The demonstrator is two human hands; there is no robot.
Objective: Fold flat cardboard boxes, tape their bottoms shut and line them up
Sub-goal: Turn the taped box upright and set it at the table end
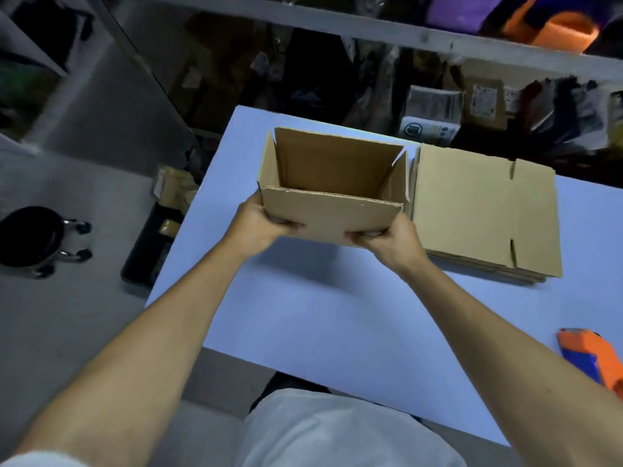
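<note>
An opened-up brown cardboard box point(333, 183) is held above the white table point(320, 315), its open top facing me and its flaps standing up. My left hand point(259, 224) grips the near lower left corner, fingers curled under the box. At the near lower right corner my right hand point(391, 242) grips the same way. A stack of flat cardboard boxes point(478, 214) lies on the table just right of the held box. An orange and blue tape dispenser point(596, 358) rests at the table's right edge.
Shelving with bags and packages point(438, 109) runs behind the table. A black wheeled stool point(33, 237) stands on the grey floor at left. A dark tray with small cartons point(158, 237) sits on the floor beside the table's left edge.
</note>
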